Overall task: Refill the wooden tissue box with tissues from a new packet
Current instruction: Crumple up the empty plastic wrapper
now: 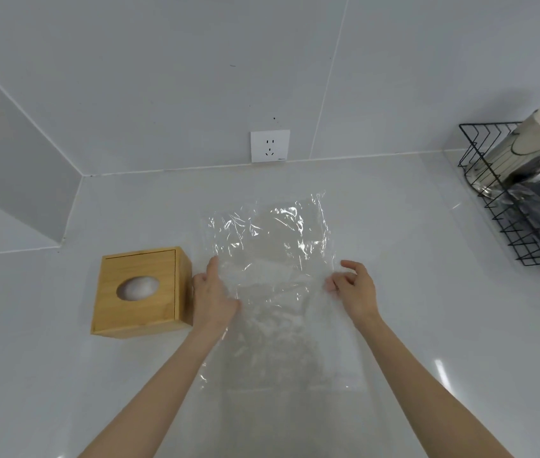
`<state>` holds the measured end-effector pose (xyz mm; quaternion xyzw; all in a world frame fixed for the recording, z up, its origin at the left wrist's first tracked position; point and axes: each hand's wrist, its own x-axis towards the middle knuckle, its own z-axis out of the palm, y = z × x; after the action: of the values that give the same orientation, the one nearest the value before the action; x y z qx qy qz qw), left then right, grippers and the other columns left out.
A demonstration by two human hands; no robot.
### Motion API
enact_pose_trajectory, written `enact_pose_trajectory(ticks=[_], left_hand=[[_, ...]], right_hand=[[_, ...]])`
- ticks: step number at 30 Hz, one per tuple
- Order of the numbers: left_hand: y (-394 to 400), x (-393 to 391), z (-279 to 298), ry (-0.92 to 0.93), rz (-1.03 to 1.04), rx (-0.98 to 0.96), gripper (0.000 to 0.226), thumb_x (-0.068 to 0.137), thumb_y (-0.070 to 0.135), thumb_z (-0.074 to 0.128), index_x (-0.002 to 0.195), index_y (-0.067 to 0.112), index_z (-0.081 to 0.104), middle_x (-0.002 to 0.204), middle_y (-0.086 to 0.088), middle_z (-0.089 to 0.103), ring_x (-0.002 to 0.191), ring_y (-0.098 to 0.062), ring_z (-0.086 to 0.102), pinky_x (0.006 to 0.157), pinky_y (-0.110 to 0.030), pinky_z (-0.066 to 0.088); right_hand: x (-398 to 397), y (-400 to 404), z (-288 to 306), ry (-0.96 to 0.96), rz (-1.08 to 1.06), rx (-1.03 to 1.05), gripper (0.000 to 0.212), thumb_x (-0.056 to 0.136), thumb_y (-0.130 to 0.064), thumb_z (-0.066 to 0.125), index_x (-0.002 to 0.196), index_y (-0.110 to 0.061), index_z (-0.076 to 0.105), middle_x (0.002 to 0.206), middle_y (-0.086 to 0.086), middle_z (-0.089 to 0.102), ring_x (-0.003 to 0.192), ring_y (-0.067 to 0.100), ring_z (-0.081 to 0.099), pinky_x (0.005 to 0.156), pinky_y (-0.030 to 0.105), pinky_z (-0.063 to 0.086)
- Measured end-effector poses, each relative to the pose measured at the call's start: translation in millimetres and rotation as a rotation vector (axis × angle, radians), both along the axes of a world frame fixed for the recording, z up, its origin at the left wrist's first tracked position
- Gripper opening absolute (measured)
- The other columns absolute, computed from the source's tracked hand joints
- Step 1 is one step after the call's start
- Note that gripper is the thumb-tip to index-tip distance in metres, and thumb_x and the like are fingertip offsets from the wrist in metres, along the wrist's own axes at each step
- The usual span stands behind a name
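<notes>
A wooden tissue box (139, 292) stands on the white counter at the left, with white tissue showing in its oval top opening (138, 287). Right of it a clear, crinkled plastic wrapper (272, 259) lies spread flat on the counter. My left hand (212, 295) rests on the wrapper's left edge, fingers extended, just right of the box. My right hand (356, 289) pinches the wrapper's right edge between thumb and fingers.
A white wall socket (270, 145) sits on the back wall just above the counter. At the far right a black wire rack (506, 206) holds shiny silver packets. A wall corner and ledge lie at the left.
</notes>
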<state>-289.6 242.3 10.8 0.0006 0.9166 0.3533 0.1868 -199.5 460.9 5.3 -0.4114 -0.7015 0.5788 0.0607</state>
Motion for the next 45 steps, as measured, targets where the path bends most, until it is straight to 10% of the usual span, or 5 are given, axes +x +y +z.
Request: enact_pose_trajectory(ticks=[4, 11, 29, 39, 45], left_hand=[[-2, 0, 14, 0.009, 0.087, 0.174, 0.084, 0.066, 0.003, 0.077, 0.137, 0.018, 0.035, 0.107, -0.012, 0.050, 0.083, -0.022, 0.053, 0.078, -0.025, 0.039], [-5, -10, 46, -0.135, 0.267, 0.617, 0.040, 0.076, 0.004, 0.071, 0.112, 0.015, 0.059, 0.081, 0.001, 0.064, 0.077, -0.016, 0.058, 0.071, -0.024, 0.046], [-37, -8, 92, 0.269, 0.080, 0.327, 0.020, 0.081, 0.008, 0.066, 0.101, 0.007, 0.070, 0.084, -0.005, 0.067, 0.075, -0.007, 0.058, 0.070, -0.002, 0.041], [-54, -9, 101, 0.442, 0.039, 0.172, 0.011, 0.080, 0.015, 0.070, 0.088, 0.008, 0.074, 0.115, -0.007, 0.056, 0.113, -0.022, 0.050, 0.096, -0.032, 0.037], [-48, -1, 110, 0.455, -0.001, 0.304, 0.011, 0.081, 0.013, 0.068, 0.089, 0.007, 0.074, 0.107, -0.006, 0.071, 0.110, -0.019, 0.059, 0.098, -0.025, 0.034]], right_hand=[[-3, 8, 3, 0.050, -0.094, -0.134, 0.037, 0.088, 0.000, 0.049, 0.123, -0.008, 0.040, 0.071, 0.008, 0.063, 0.059, 0.019, 0.057, 0.065, 0.033, 0.049], [-5, 15, 31, 0.165, -0.141, -0.154, 0.033, 0.089, 0.001, 0.048, 0.118, -0.015, 0.041, 0.070, 0.006, 0.060, 0.051, 0.011, 0.057, 0.045, 0.016, 0.049], [10, 12, 87, 0.287, 0.068, -0.166, 0.029, 0.086, 0.006, 0.051, 0.108, -0.007, 0.065, 0.085, 0.005, 0.068, 0.080, 0.015, 0.059, 0.077, 0.025, 0.048], [12, 1, 92, 0.167, 0.202, 0.407, 0.016, 0.080, -0.008, 0.066, 0.086, -0.020, 0.075, 0.099, -0.001, 0.061, 0.100, 0.013, 0.050, 0.072, 0.006, 0.036], [7, -6, 94, -0.118, 0.171, 0.720, 0.022, 0.083, -0.010, 0.058, 0.098, -0.018, 0.072, 0.124, 0.003, 0.060, 0.126, 0.020, 0.040, 0.097, 0.036, 0.039]])
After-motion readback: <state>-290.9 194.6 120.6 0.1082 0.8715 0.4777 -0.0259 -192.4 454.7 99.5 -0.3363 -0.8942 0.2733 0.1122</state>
